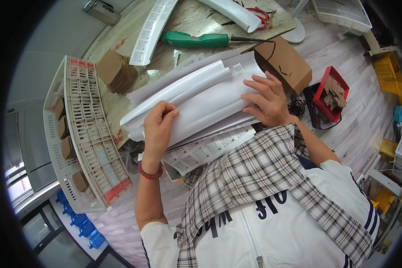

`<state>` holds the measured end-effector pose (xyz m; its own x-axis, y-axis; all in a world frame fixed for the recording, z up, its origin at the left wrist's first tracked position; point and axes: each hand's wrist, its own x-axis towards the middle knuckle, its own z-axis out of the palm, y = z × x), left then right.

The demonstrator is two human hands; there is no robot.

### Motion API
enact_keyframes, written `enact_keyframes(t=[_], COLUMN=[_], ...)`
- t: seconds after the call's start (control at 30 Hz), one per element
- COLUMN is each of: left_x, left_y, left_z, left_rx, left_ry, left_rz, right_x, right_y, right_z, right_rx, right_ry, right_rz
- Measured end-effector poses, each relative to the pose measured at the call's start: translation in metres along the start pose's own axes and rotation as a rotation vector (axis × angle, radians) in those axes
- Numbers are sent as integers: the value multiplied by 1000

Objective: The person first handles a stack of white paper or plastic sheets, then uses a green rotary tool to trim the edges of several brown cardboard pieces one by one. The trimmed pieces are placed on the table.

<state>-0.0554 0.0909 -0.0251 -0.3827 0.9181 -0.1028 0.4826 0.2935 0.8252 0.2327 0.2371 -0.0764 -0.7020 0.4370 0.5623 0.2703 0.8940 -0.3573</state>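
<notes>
Several curled white sheets (205, 111) lie in a loose stack at the table's near edge, partly rolled at their far side. My left hand (160, 121), with a red bead bracelet at the wrist, pinches the left end of the top sheet between thumb and fingers. At the right end, my right hand (269, 99) rests on the sheets with its fingers spread. Under the stack, a printed label sheet (210, 149) sticks out toward me, its left corner hanging down. The sheets' undersides are hidden.
Beyond the sheets lie a green corded hand tool (194, 40), printed strips (154, 31) and red-handled scissors (264, 18). Brown card pieces (114, 73) are stacked left, beside a white plastic crate (87, 147). A cardboard box (288, 62) and a red box (319, 96) stand right.
</notes>
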Motion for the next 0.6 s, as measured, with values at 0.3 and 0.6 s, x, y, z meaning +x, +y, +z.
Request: enact_keyframes(t=[0.3,0.6], left_x=[18,19], left_y=[-15,-9], left_z=[-18,-17], left_rx=[-49,-69], left_ry=[13,-14], left_rz=[-29,19], right_x=[-15,-19], right_y=[2,-3], right_z=[3,2], right_rx=[119,298], right_ry=[26,-42], right_rz=[-276,-70])
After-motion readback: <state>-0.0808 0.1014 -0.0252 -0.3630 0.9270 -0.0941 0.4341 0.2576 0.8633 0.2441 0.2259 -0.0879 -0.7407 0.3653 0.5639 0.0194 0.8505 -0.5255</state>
